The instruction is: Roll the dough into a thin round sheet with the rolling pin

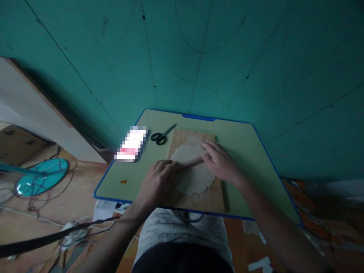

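Observation:
A pale, flattened round of dough (196, 182) with a cracked edge lies on a wooden board (209, 203). Across the dough runs a slim rolling pin (192, 162), slightly tilted, its ends covered by my hands. My left hand (160, 175) is closed over the left end, fingers curled on top. At the other end, my right hand (218, 161) grips the pin, its fingers reaching forward over it. Scissors (161, 138) with black handles lie to the left of the board, blades pointing away from me.
The board rests on a small blue-edged table (256, 189) against a green wall (227, 57). A blurred-out bright phone-like object (132, 145) and a small orange triangle (123, 181) are at its left. Cables and a round turquoise base (42, 177) occupy the floor.

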Demonstrator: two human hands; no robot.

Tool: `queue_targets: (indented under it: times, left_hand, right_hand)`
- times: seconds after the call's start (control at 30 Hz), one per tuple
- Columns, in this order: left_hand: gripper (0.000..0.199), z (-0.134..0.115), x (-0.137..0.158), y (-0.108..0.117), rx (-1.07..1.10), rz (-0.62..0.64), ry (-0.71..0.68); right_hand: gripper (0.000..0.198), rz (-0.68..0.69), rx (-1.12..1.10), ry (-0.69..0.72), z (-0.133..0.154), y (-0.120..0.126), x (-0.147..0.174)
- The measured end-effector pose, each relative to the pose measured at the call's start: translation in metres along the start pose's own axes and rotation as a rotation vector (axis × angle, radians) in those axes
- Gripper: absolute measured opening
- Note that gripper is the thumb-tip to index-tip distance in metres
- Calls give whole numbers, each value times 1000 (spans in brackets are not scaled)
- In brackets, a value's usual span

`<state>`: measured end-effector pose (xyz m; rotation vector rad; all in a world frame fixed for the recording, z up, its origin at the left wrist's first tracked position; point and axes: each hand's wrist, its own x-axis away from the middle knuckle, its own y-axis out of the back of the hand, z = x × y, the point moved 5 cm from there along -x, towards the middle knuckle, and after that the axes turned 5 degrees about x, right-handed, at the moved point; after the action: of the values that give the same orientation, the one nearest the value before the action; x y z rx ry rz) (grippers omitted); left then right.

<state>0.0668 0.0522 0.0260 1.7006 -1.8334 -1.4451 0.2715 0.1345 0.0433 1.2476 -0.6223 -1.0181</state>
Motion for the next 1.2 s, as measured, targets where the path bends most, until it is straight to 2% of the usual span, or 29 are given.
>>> queue_targets:
  times: [0.13, 0.23, 0.33, 0.47, 0.53, 0.6, 0.7, 0.9, 1.0, 1.1, 1.2]
  left_hand:
    - [32, 2, 5, 5, 40, -19, -29]
    - [31, 13, 6, 13, 38, -72, 0]
    - [32, 28, 5, 16, 2, -63, 31]
    - [38, 36, 2, 5, -180, -21, 46]
    - [52, 36, 0, -4, -295, -19, 88]
    - [63, 35, -6, -9, -368, -19, 129]
    - [69, 39, -21, -10, -406, -17, 168]
    - [64, 70, -66, -7, -428, 24, 234]
    - [60, 78, -76, -8, -404, 62, 220]
    - [59, 71, -68, -8, -406, 65, 173]
    - [62, 54, -45, -8, -428, 56, 105]
  right_hand:
    - [47, 5, 43, 29, 14, -4, 24]
    - [45, 15, 84, 53, 23, -7, 20]
    - [45, 14, 108, 87, 30, -11, 11]
    - [52, 16, 193, 139, 38, -22, 2]
    - [57, 18, 224, 144, 37, -28, -4]
    - [61, 38, 230, 146, 34, -32, -12]
    - [67, 80, 228, 154, 28, -37, -32]
    - [66, 110, 265, 134, 21, -41, -88]
    - [64, 128, 272, 115, 21, -41, -102]
    - [64, 81, 270, 125, 23, -39, -90]
    - [64, 21, 259, 169, 27, -38, -56]
